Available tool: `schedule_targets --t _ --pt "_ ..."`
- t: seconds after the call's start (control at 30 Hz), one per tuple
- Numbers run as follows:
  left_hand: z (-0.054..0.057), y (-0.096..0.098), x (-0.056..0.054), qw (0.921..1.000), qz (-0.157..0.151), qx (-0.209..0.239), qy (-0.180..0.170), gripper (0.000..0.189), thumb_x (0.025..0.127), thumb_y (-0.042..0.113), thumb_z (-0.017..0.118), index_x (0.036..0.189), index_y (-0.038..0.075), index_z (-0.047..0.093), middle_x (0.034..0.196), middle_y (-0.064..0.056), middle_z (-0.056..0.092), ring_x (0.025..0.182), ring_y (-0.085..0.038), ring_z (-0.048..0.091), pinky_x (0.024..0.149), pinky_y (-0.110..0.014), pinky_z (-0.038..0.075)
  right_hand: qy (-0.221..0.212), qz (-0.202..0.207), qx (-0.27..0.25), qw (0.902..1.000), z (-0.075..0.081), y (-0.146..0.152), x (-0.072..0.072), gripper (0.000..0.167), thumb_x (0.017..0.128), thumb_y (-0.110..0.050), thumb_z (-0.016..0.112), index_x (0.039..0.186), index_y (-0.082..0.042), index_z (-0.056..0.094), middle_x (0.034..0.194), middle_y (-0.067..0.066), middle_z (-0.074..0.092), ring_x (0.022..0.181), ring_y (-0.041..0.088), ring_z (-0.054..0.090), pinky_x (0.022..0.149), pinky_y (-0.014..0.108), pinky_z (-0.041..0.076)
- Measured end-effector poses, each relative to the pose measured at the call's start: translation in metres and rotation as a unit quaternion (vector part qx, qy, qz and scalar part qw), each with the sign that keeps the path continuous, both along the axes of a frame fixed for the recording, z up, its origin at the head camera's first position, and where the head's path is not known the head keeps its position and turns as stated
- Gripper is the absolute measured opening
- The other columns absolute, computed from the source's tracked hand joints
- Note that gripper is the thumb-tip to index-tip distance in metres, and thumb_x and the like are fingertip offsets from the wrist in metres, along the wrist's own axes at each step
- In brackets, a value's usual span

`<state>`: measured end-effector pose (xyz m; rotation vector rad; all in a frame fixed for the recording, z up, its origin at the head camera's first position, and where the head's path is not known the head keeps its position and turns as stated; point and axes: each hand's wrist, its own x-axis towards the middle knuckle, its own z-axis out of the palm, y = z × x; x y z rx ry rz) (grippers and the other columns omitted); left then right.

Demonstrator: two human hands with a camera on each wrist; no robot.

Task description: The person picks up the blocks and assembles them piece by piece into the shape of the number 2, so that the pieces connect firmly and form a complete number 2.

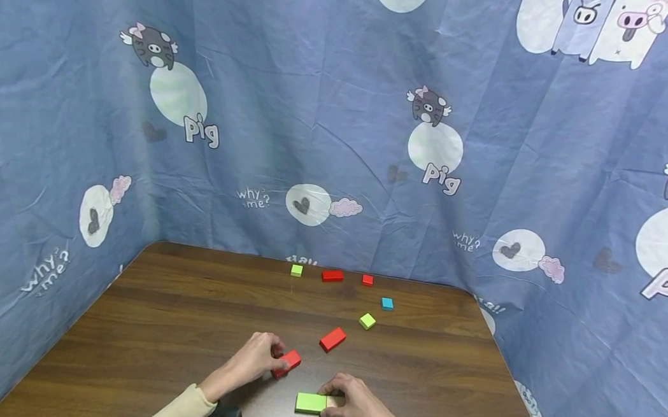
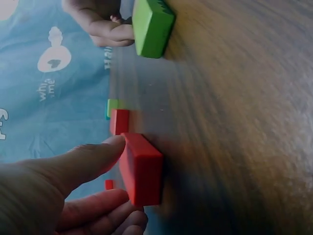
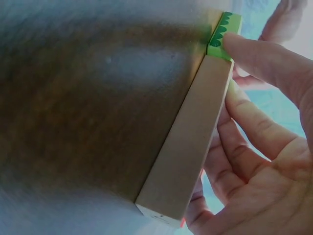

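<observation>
My left hand (image 1: pixel 254 358) pinches a red block (image 1: pixel 291 361) between thumb and fingers, left of centre near the front of the table. The left wrist view shows the thumb at one edge of this red block (image 2: pixel 144 171) and the fingers at the opposite side. To the right, my right hand (image 1: pixel 363 409) holds a light green block (image 1: pixel 309 403) at its right end, thumb on the near side. A plain wooden block (image 3: pixel 188 142) lies end to end with the green block (image 3: pixel 233 23), partly under that hand.
Another red block (image 1: pixel 333 340) lies ahead of both hands. Farther back are a green cube (image 1: pixel 367 321), a blue cube (image 1: pixel 387 304), a small red block (image 1: pixel 367 280), a long red block (image 1: pixel 332 276) and another green cube (image 1: pixel 296 270). A blue curtain (image 1: pixel 315 137) surrounds the brown table (image 1: pixel 190 302).
</observation>
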<state>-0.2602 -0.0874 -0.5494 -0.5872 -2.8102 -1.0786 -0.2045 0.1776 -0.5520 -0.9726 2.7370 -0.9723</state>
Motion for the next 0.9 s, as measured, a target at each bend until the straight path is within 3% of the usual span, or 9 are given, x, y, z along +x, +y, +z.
schedule_targets --t 0.2,0.53,0.9 --pt "-0.004 0.003 -0.001 0.9999 -0.011 0.009 0.0 0.019 0.066 0.015 0.084 0.073 0.006 0.07 0.063 0.004 0.061 0.056 -0.002 0.048 0.051 -0.02 0.04 -0.019 -0.006 0.001 0.9998 0.001 0.0 -0.001 0.026 0.077 -0.03 0.08 0.1 -0.021 0.071 0.094 -0.014 0.062 0.083 -0.004 0.052 0.074 0.016 0.042" --pt "-0.004 0.006 -0.004 0.9992 -0.014 0.027 -0.028 0.019 0.068 0.015 0.084 0.074 0.004 0.07 0.055 0.008 0.054 0.046 0.0 0.042 0.042 -0.018 0.035 -0.028 -0.012 0.004 0.9995 0.0 0.0 -0.002 0.026 0.077 -0.031 0.08 0.1 -0.021 0.071 0.093 -0.015 0.062 0.083 -0.004 0.052 0.074 0.016 0.041" --pt "-0.004 0.013 -0.004 0.9993 -0.013 0.023 -0.027 0.022 0.067 0.017 0.086 0.073 0.004 0.069 0.061 0.005 0.059 0.051 -0.003 0.044 0.045 -0.019 0.036 -0.058 -0.017 0.003 0.9981 0.002 0.0 -0.002 0.027 0.077 -0.031 0.08 0.1 -0.021 0.071 0.094 -0.016 0.062 0.085 -0.004 0.053 0.074 0.017 0.041"
